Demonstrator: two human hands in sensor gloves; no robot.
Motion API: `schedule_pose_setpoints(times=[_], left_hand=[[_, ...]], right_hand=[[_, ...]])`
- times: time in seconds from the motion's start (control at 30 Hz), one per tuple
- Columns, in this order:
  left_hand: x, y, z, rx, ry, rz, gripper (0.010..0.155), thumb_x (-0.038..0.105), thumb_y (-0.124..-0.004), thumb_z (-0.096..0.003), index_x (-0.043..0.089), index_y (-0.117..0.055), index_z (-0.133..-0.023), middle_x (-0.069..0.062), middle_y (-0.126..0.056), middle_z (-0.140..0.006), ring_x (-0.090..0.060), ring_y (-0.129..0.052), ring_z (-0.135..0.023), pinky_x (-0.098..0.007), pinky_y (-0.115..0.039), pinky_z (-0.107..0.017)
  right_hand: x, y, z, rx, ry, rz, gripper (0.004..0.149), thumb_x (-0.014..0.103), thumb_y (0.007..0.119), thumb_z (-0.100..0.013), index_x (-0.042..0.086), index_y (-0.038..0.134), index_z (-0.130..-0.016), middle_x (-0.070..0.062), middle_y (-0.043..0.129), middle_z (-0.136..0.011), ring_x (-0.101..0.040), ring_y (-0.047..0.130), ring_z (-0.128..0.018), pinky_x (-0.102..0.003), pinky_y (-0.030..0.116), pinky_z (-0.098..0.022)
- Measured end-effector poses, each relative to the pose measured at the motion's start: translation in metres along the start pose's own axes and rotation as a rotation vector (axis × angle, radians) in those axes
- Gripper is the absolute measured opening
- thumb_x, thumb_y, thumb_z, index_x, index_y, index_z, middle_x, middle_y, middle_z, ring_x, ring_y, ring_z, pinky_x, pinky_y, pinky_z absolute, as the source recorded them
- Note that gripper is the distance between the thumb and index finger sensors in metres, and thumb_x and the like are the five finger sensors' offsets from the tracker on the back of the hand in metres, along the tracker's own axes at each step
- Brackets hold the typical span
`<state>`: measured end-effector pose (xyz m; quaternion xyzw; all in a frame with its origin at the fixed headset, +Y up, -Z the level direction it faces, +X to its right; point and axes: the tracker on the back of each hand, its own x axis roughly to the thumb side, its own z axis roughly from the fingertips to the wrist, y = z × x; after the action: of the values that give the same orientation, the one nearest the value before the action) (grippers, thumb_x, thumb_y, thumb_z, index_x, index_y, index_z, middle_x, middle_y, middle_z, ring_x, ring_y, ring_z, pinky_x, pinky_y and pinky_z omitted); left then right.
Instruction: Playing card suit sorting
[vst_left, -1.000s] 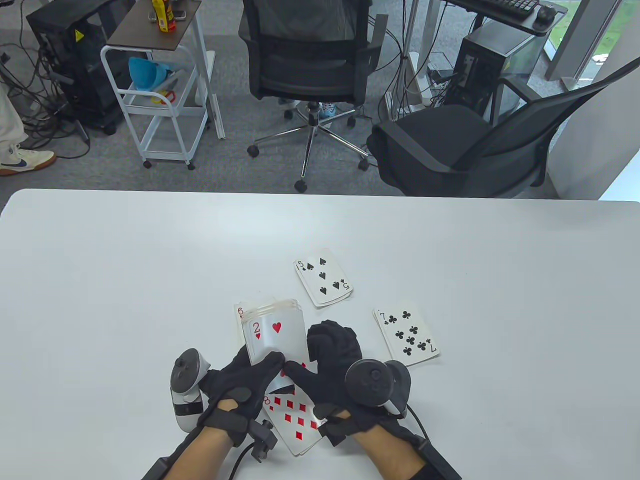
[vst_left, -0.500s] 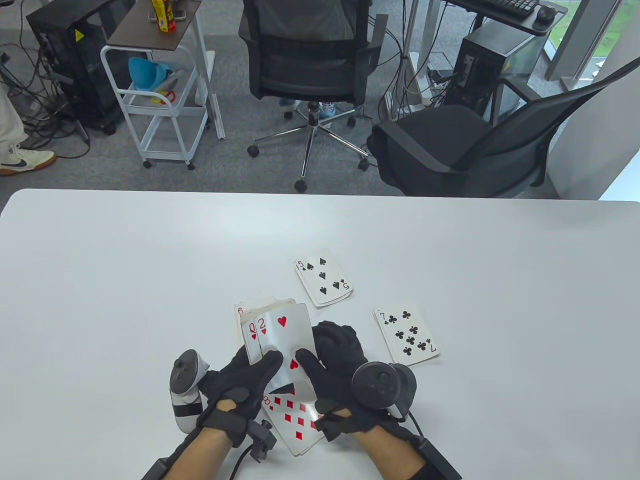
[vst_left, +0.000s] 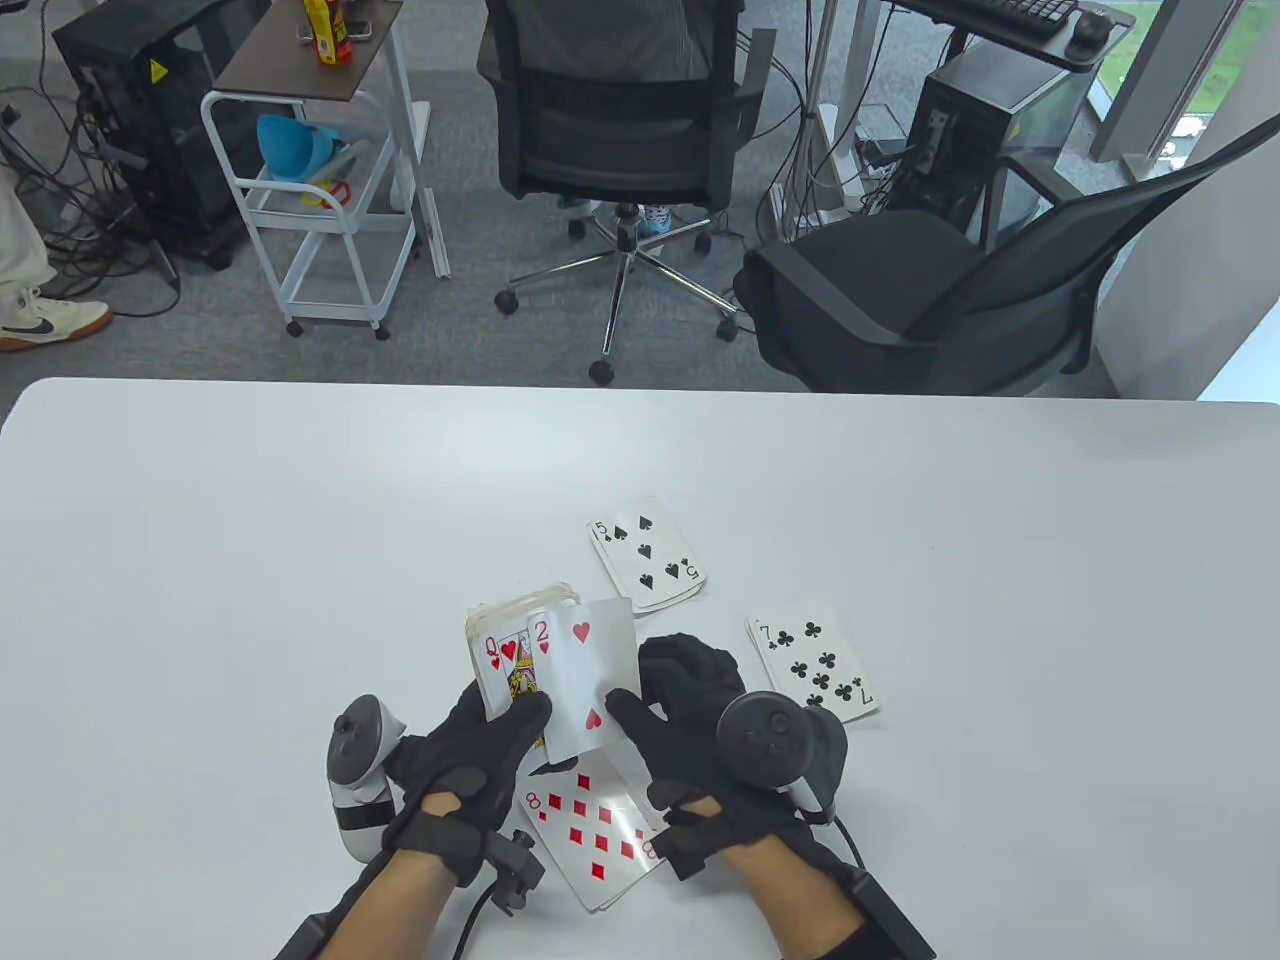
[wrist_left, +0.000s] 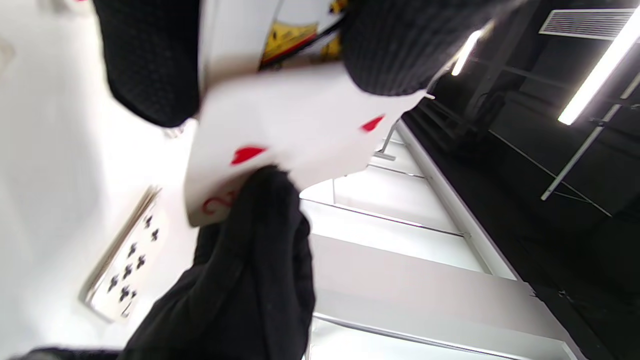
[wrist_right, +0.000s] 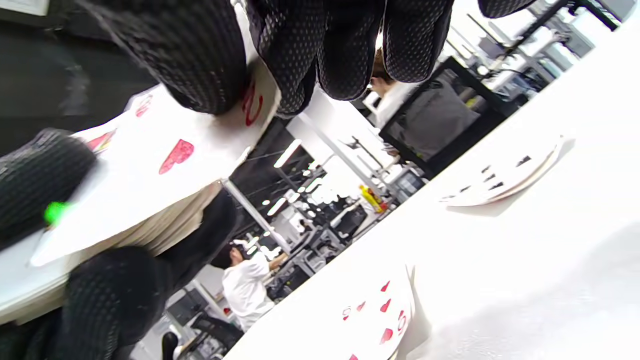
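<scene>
My left hand (vst_left: 470, 760) grips a face-up deck (vst_left: 505, 655) above the table, the queen of hearts on top. My right hand (vst_left: 685, 715) pinches the two of hearts (vst_left: 585, 680) by its lower right corner, half slid off the deck to the right. In the left wrist view the two of hearts (wrist_left: 295, 135) juts out under my left fingers (wrist_left: 150, 60). The right wrist view shows my right fingers (wrist_right: 325, 45) pressing that card (wrist_right: 175, 155). Face-up piles lie on the table: five of spades (vst_left: 648, 553), seven of clubs (vst_left: 815, 665), eight of diamonds (vst_left: 590, 825).
The white table (vst_left: 200, 560) runs wide to both sides. Two office chairs (vst_left: 620, 130) and a white cart (vst_left: 320, 190) stand beyond its far edge. A pile with red pips (wrist_right: 385, 310) lies on the table below the held deck in the right wrist view.
My right hand has drawn the two of hearts rightward off the deck, uncovering the queen of hearts. The six that peeked out behind the deck is now hidden.
</scene>
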<state>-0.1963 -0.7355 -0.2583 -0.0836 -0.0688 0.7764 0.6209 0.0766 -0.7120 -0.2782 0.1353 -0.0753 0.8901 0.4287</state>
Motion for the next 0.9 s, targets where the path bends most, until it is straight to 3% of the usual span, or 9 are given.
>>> schedule_pose_setpoints(times=[0.27,0.43,0.73,0.9], left_hand=[[0.027,0.014,0.001,-0.021,-0.126,0.090,0.059,0.044,-0.083,-0.0541,0.023,-0.060,-0.104,-0.003,-0.079,-0.100,-0.031,-0.095,-0.084,-0.042,-0.095,-0.048],[0.035,0.018,0.002,-0.017,-0.164,0.102,0.059,0.046,-0.081,-0.0544,0.023,-0.060,-0.104,-0.003,-0.079,-0.100,-0.031,-0.095,-0.084,-0.042,-0.095,-0.047],[0.042,0.033,0.004,0.046,-0.211,0.135,0.059,0.046,-0.081,-0.0543,0.023,-0.060,-0.104,-0.003,-0.080,-0.099,-0.030,-0.095,-0.083,-0.041,-0.095,-0.046],[0.040,0.039,0.004,0.081,-0.207,0.164,0.059,0.046,-0.081,-0.0544,0.022,-0.060,-0.104,-0.004,-0.080,-0.099,-0.030,-0.095,-0.083,-0.042,-0.095,-0.046]], right_hand=[[-0.029,0.002,-0.010,0.044,0.173,-0.056,0.039,0.037,0.085,-0.054,0.008,0.084,-0.081,-0.017,0.063,-0.103,-0.050,0.053,-0.100,-0.075,0.035,-0.068],[-0.024,0.019,-0.026,0.173,0.227,0.054,0.039,0.036,0.085,-0.054,0.008,0.085,-0.082,-0.018,0.061,-0.105,-0.052,0.047,-0.102,-0.076,0.030,-0.067],[0.018,0.071,-0.089,0.350,0.243,0.283,0.039,0.035,0.086,-0.054,0.006,0.085,-0.081,-0.020,0.059,-0.105,-0.052,0.041,-0.103,-0.077,0.027,-0.067],[0.030,0.107,-0.106,0.408,0.302,0.379,0.039,0.036,0.086,-0.055,0.006,0.086,-0.080,-0.021,0.058,-0.104,-0.052,0.040,-0.103,-0.076,0.026,-0.067]])
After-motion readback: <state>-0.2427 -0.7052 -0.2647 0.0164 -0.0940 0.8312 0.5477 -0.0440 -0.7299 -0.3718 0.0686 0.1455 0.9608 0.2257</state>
